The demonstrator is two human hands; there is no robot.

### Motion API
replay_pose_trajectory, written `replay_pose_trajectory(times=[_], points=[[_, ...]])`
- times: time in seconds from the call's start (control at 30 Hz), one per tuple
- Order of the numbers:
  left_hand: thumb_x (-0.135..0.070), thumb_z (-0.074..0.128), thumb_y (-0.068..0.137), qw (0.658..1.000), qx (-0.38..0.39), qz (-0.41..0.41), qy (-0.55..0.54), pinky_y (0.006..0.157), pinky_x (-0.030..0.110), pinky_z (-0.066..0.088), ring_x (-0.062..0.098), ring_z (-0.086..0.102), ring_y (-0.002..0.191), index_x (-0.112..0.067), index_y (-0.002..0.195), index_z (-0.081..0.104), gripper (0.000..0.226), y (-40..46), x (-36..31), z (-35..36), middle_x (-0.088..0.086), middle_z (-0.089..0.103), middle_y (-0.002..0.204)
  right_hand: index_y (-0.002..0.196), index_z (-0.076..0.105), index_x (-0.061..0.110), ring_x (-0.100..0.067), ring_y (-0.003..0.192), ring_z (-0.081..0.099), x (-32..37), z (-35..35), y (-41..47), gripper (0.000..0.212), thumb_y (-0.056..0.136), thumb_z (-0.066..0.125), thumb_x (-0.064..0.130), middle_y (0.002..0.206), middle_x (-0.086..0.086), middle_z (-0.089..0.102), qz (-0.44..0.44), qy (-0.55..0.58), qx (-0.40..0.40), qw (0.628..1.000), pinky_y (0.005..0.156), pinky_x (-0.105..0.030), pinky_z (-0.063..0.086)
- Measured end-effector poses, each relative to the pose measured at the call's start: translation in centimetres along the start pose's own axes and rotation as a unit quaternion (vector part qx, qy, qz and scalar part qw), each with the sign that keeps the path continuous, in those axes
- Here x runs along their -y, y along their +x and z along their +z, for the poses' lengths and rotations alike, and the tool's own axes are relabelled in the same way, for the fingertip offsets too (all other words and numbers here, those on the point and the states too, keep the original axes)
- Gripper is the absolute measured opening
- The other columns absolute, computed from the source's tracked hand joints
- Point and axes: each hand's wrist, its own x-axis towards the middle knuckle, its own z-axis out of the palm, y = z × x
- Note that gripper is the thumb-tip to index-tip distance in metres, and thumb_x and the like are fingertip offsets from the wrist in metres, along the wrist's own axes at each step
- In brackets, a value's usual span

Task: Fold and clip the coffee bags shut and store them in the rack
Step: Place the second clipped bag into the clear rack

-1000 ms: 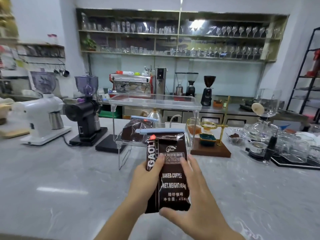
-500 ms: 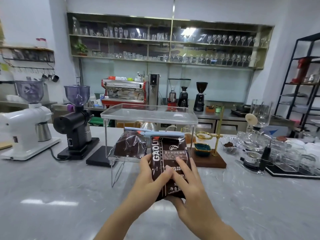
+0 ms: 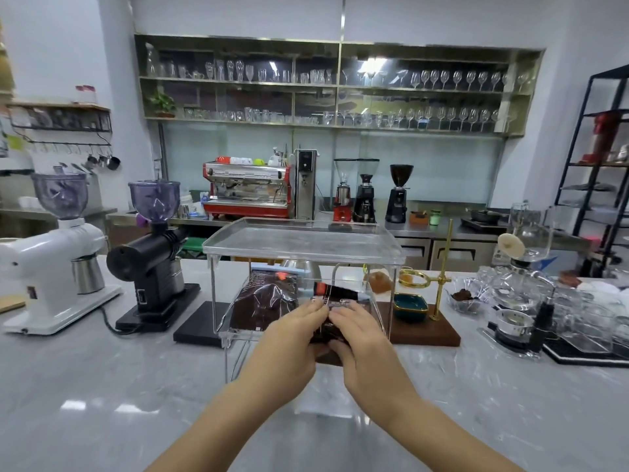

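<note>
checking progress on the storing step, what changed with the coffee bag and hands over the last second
Both hands, left hand and right hand, carried the held coffee bag forward from above the counter into the clear rack, tipping it from upright to leaning back on the rack's lower shelf. They have not let go. The first coffee bag stayed in the rack's left side; the grinders did not move.

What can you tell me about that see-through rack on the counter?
The clear rack looks like acrylic: a flat rimmed top on thin legs, with a lower shelf. It stands upright on the grey marble counter. One dark coffee bag already lies on the shelf's left side. Both hands, left hand and right hand, push a second coffee bag in beside it.
</note>
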Motion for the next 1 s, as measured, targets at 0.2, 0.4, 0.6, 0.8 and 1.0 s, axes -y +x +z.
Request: replay_pose_trajectory(times=[0.2,0.4,0.6,0.8,1.0], points=[[0.002,0.071,0.083,0.999,-0.043,-0.003,0.034,0.113,0.020,0.030,0.018,0.050,0.139,-0.014,0.135,0.063,0.054,1.9,1.8,1.4,-0.001,0.061,0.142,0.135,0.053,0.009,-0.025,0.144,0.032,-1.0,0.5,2.4,0.042,0.094,0.052,0.004,0.141,-0.004,0.055,-0.005,-0.038,0.037,0.999,0.119,-0.028,0.018],[-0.002,0.075,0.079,0.996,-0.049,-0.005,0.068,0.108,0.034,0.047,0.019,0.057,0.133,-0.016,0.128,0.068,0.051,3.0,2.8,2.8,-0.003,0.068,0.134,0.136,0.047,0.013,-0.022,0.148,0.023,-2.5,1.1,3.5,0.047,0.093,0.050,-0.002,0.142,0.002,0.049,-0.012,-0.091,0.083,0.992,0.121,-0.026,0.014],[-0.008,0.076,0.076,0.993,-0.053,-0.010,0.105,0.102,0.030,0.050,0.017,0.061,0.128,-0.024,0.126,0.069,0.053,4.4,3.4,4.0,-0.010,0.070,0.130,0.131,0.045,0.014,-0.029,0.147,0.025,-3.7,1.3,4.8,0.047,0.089,0.050,-0.007,0.138,0.000,0.050,0.003,-0.152,0.120,0.981,0.115,-0.044,0.032],[0.000,0.066,0.063,0.993,-0.051,0.010,0.107,0.078,0.035,0.059,0.021,0.069,0.089,-0.019,0.098,0.076,0.041,5.5,3.5,5.1,-0.009,0.079,0.099,0.125,0.044,0.018,-0.032,0.142,0.030,-4.5,1.3,5.2,0.049,0.085,0.053,-0.008,0.132,0.000,0.051,0.021,-0.173,0.137,0.975,0.115,-0.045,0.031],[-0.013,0.059,0.081,0.994,-0.010,0.014,0.112,0.091,0.035,0.051,0.017,0.063,0.101,-0.021,0.111,0.068,0.033,6.0,4.4,6.0,-0.011,0.073,0.110,0.125,0.048,0.011,-0.031,0.135,0.040,-3.9,0.5,5.5,0.039,0.087,0.052,0.001,0.132,-0.006,0.055,0.012,-0.257,0.147,0.955,0.118,-0.047,0.023]])
